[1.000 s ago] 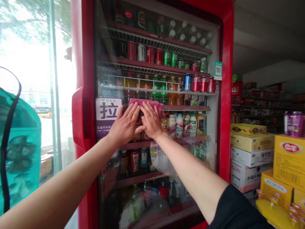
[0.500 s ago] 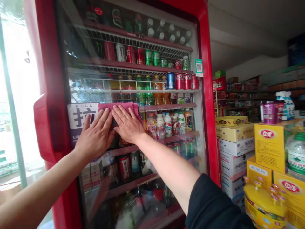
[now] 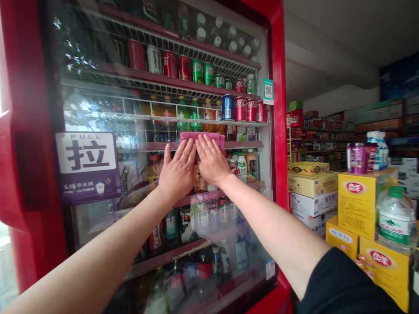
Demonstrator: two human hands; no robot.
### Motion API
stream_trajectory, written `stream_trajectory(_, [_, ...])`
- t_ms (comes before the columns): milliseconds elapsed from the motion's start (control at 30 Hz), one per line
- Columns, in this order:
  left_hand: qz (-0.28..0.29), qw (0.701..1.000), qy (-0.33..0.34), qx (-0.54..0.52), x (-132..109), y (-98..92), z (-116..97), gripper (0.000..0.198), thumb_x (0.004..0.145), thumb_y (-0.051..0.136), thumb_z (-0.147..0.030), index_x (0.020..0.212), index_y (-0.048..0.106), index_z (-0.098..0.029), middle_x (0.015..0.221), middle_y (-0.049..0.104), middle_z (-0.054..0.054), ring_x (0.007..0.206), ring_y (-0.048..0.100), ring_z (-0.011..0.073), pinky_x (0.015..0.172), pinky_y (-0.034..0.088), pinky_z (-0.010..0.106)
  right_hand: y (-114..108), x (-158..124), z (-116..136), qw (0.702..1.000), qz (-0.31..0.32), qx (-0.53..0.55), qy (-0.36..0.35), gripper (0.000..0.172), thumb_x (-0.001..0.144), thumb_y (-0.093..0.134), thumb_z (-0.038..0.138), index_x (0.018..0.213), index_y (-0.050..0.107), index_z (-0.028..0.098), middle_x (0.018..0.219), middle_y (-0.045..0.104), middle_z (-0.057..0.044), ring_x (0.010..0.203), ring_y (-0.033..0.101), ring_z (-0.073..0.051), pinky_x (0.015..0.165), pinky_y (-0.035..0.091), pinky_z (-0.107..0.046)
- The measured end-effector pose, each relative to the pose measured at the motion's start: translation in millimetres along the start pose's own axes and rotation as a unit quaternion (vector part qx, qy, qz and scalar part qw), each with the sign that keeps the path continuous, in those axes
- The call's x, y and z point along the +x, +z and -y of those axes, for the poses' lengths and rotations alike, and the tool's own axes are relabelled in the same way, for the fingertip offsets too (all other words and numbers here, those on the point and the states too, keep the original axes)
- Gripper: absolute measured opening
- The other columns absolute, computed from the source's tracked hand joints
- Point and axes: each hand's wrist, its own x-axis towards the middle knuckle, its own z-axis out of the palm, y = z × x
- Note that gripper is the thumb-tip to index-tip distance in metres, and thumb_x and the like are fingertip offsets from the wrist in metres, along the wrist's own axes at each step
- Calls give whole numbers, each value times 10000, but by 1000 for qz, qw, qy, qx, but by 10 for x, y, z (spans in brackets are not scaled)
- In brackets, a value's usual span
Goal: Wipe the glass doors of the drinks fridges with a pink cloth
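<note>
A folded pink cloth (image 3: 202, 136) lies against the glass door (image 3: 131, 174) of a red drinks fridge. My left hand (image 3: 179, 168) presses flat on the cloth's left part, fingers stretched upward and the thumb apart. Beside it, my right hand (image 3: 212, 160) lies flat over the right part, its fingers also straight. The hands nearly touch, and they hide most of the cloth. Left of them, a white and purple PULL sticker (image 3: 87, 165) is on the glass.
Behind the glass, shelves hold cans (image 3: 170, 64) and bottles. The red door frame (image 3: 278, 131) carries a QR code sticker (image 3: 268, 91). To the right stand stacked yellow cartons (image 3: 356, 205), a large water bottle (image 3: 394, 222) and purple cups (image 3: 358, 158).
Both hands and the pink cloth have moved right across the glass, away from the PULL sticker, which is now fully uncovered. The camera view has shifted slightly.
</note>
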Motion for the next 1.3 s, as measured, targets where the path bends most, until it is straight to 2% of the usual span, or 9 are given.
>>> stream_trajectory(133, [36, 999, 12, 8, 210, 74, -273, 733, 1072, 318, -288, 1774, 181, -126, 1855, 195, 121, 1739, 189, 304, 1398, 21, 664, -114, -125, -210, 999, 3, 6, 51, 716, 1012, 446, 143, 1721, 375, 68, 1833, 288, -137, 1742, 172, -266, 1442, 153, -531])
stream_trajectory(233, [37, 999, 21, 12, 236, 67, -312, 730, 1076, 296, -272, 1779, 155, -134, 1853, 190, 122, 1740, 186, 301, 1395, 23, 673, -157, -151, -147, 996, 12, 10, 92, 677, 1062, 428, 201, 1726, 372, 80, 1836, 283, -131, 1740, 185, -276, 1438, 154, -539])
stream_trajectory(367, [23, 999, 38, 19, 94, 10, -157, 759, 1060, 334, -277, 1781, 143, -135, 1841, 222, 142, 1732, 218, 323, 1386, 15, 688, -161, -65, 198, 991, 10, -3, 136, 624, 1102, 348, 192, 1710, 399, 58, 1832, 293, -142, 1734, 206, -281, 1438, 131, -544])
stream_trajectory(567, [-22, 999, 26, 28, -314, -105, 213, 818, 1037, 397, -299, 1789, 110, -153, 1833, 254, 165, 1710, 273, 367, 1385, 55, 684, -118, 99, 722, 991, 25, 51, 123, 586, 1120, 369, 220, 1679, 450, 68, 1829, 319, -123, 1726, 222, -277, 1429, 192, -530])
stream_trajectory(800, [-28, 999, 13, 20, -550, -197, 352, 820, 1059, 459, -336, 1794, 116, -215, 1840, 247, 175, 1698, 296, 393, 1392, 128, 653, 0, 56, 941, 996, -4, -12, 84, 543, 1154, 299, 185, 1648, 506, 93, 1785, 406, -163, 1708, 277, -332, 1406, 266, -566])
stream_trajectory(900, [-30, 999, 21, 17, -549, -173, 329, 875, 1044, 485, -321, 1796, 44, -249, 1841, 243, 154, 1715, 245, 376, 1404, 44, 654, 30, 37, 948, 995, -8, -36, 89, 539, 1157, 315, 206, 1641, 516, 81, 1744, 458, -206, 1690, 315, -377, 1395, 278, -621])
stream_trajectory(1000, [-38, 999, 21, 7, -533, -115, 307, 892, 1041, 463, -332, 1791, -18, -287, 1857, 188, 106, 1725, 206, 366, 1400, -5, 669, 99, 0, 890, 997, -8, -28, 74, 554, 1149, 324, 183, 1669, 470, 57, 1770, 421, -198, 1702, 298, -345, 1416, 267, -543])
stream_trajectory(1133, [-28, 999, 11, -15, -462, -25, 255, 893, 1030, 500, -415, 1795, 72, -242, 1848, 202, 141, 1723, 212, 381, 1400, -1, 658, 235, -90, 701, 998, -24, -5, 66, 570, 1157, 319, 202, 1714, 410, 118, 1819, 348, -114, 1731, 222, -279, 1437, 208, -498])
stream_trajectory(1300, [-39, 999, 35, 1, -232, 96, 55, 798, 1067, 404, -352, 1788, 125, -156, 1832, 262, 183, 1720, 234, 372, 1397, 45, 662, 247, -150, 336, 996, -40, 3, 84, 571, 1159, 325, 215, 1721, 402, 152, 1829, 328, -69, 1741, 178, -245, 1447, 173, -493])
